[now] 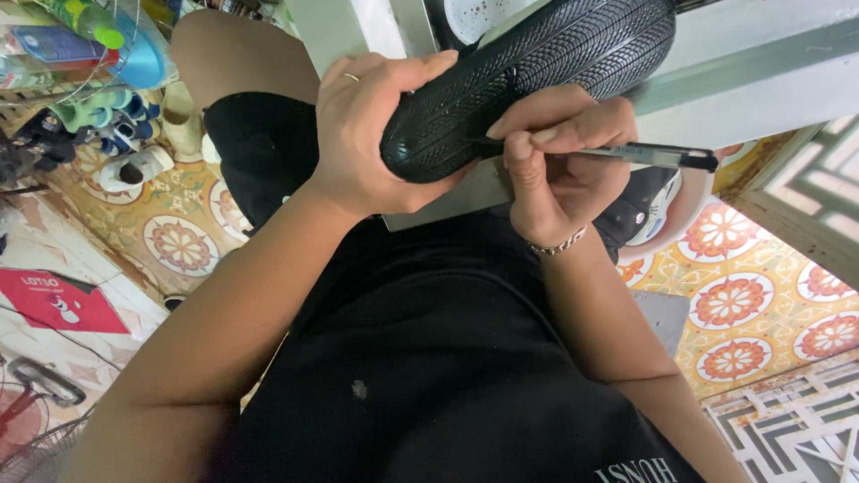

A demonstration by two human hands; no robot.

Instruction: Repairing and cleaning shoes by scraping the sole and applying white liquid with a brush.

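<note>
Tiled floor [743, 295], orange flower pattern, fills 3 to 5 o'clock and shows again at 9 o'clock. Black shirt [429, 358] takes the whole bottom centre. Grey-white counter [761, 63] edge runs across the top, 12 to 2 o'clock.

Black sole [528, 72], ribbed tread facing up, sits at 12 o'clock, tilted from lower left to upper right, resting against the counter edge.

Left hand [367, 134] at 11 o'clock, fingers [394, 76] wrapped closed over the sole's lower end, thumb under it. Ring on one finger.

Right hand [555, 170] just right of centre, touching the sole's underside. Fingers closed around a pen [644, 156], pinch grip; pen lies near level, cap end pointing to 3 o'clock, tip against the sole's edge between the two hands. Bracelet [559, 243] at the wrist.

Pile of small shoes [116, 134], green, blue, white, on the floor at 10 o'clock, well apart from the hands. Red bag [58, 300] at 9 o'clock. Fan grille [36, 429] at 8 o'clock, partly cut off.
</note>
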